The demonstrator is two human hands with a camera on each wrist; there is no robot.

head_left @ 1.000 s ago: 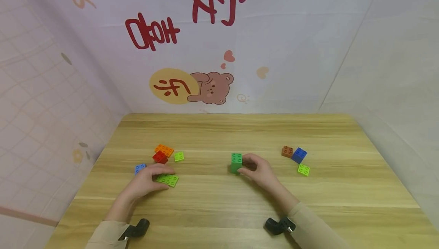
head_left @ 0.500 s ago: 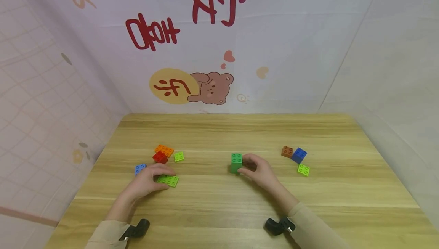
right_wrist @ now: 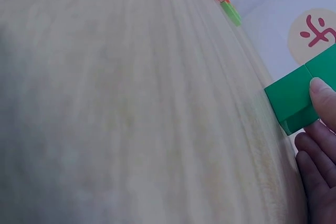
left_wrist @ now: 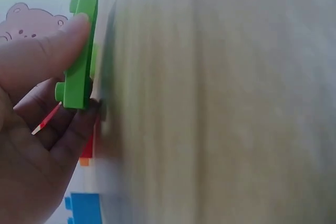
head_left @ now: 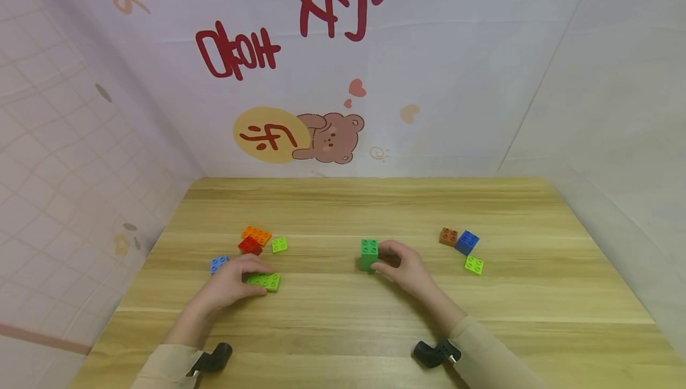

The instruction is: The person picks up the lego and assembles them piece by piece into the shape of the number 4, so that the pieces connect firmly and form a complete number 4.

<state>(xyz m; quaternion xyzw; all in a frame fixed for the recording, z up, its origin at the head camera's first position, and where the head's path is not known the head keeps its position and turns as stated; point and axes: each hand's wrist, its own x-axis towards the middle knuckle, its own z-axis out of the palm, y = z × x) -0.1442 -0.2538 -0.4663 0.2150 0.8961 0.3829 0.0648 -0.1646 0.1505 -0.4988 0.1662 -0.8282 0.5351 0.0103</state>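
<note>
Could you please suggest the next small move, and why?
I'd probably have the left hand carry the long light green brick toward the green stack: it pinches that brick, while the right hand holds the stack upright with its top studs uncovered.

Green stack (head_left: 368, 257) (upright, two-brick) stands well apart from lime brick (head_left: 269, 282).

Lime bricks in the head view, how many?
3: the long lime brick, pinched by the left hand; a small lime brick right of the red brick; another small lime brick by the dark blue brick. More could be hidden.
</note>
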